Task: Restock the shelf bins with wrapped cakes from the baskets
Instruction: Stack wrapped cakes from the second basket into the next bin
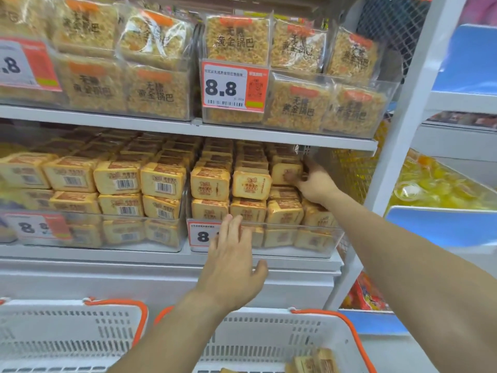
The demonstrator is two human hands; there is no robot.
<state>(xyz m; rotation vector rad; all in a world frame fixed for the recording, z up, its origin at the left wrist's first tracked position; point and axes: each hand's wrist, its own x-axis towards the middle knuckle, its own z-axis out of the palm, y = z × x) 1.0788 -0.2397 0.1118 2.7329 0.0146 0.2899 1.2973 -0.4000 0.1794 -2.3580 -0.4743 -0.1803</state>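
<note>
Fingers of your right hand [313, 184] curl around a wrapped cake [285, 173] atop the right end of the clear shelf bin [317, 239]. Your left hand [231, 261] lies open, its straight fingers against the bin's front by the price tag [201, 234]. More cakes [320, 362] lie in the right basket [269, 337] below.

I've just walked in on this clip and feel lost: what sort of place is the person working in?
Most likely a snack aisle in a shop or supermarket. White shelves carry clear bins packed with wrapped cakes, price tags reading 8.8 hang on the bin fronts, and white shopping baskets with orange handles stand below.
</note>
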